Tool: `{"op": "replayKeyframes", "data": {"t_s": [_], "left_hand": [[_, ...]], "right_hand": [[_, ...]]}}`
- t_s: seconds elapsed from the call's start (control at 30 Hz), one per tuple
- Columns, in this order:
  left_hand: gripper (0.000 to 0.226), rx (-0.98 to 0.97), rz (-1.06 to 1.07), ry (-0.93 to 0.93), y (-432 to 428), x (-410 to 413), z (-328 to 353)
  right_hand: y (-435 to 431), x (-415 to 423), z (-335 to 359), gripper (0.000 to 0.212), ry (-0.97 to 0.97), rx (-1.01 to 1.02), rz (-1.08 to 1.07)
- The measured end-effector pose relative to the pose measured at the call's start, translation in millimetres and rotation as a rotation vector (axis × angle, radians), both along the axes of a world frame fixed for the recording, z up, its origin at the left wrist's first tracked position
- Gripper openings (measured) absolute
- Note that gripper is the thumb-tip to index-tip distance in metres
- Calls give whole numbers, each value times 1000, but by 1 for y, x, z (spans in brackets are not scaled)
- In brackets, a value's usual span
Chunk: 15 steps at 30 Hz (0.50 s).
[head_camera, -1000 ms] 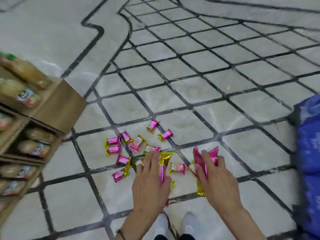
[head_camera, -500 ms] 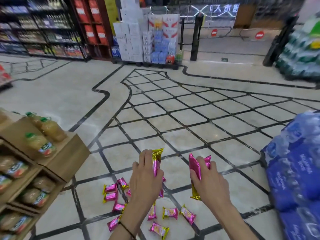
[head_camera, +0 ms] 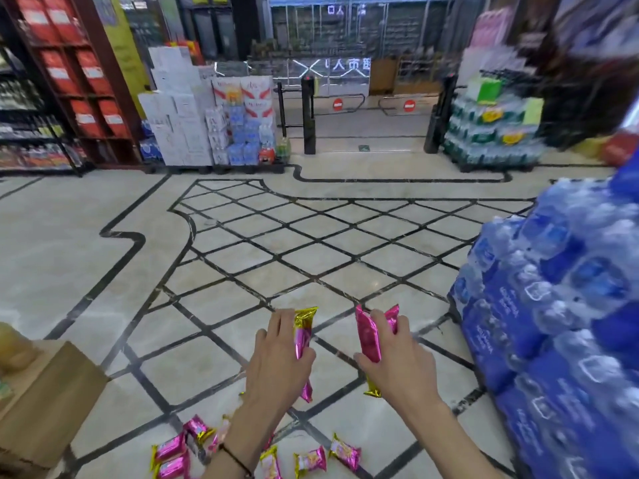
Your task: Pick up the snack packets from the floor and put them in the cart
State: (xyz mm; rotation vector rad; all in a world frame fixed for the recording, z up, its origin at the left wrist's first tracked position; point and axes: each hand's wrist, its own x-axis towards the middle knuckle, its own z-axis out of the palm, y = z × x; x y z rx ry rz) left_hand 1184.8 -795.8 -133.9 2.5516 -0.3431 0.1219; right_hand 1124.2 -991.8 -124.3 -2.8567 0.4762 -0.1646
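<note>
My left hand (head_camera: 276, 364) grips a pink and gold snack packet (head_camera: 303, 337), held upright above the floor. My right hand (head_camera: 397, 361) grips two pink and gold snack packets (head_camera: 369, 335) the same way. Several more snack packets (head_camera: 309, 461) lie on the tiled floor below my arms, along the bottom edge. No cart is in view.
A cardboard display stand (head_camera: 45, 399) with bottles sits at the lower left. Stacked blue packs of bottled water (head_camera: 560, 323) stand at the right. Far ahead are box stacks (head_camera: 207, 122), entry gates (head_camera: 349, 102) and another water pallet (head_camera: 491, 133).
Both hands have lifted off the floor with their packets. My head has tilted up, so the shop's far end shows and the loose packets have dropped to the bottom edge.
</note>
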Motion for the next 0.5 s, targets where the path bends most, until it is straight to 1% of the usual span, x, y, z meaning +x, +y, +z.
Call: {"op": "replayKeyframes", "data": {"t_s": [0.13, 0.2, 0.3, 0.5], "left_hand": [[57, -20, -176, -1, -2, -1, -5], [57, -36, -259, -5, -1, -4, -7], [58, -111, -419, -41, -4, -17, -10], [64, -110, -767, -21, -39, -79, -17]], "right_hand": [[7, -27, -1, 75, 13, 10, -144], [15, -47, 1, 73, 18, -1, -232], [28, -84, 6, 70, 24, -25, -372], [40, -191, 8, 69, 87, -34, -700]]}}
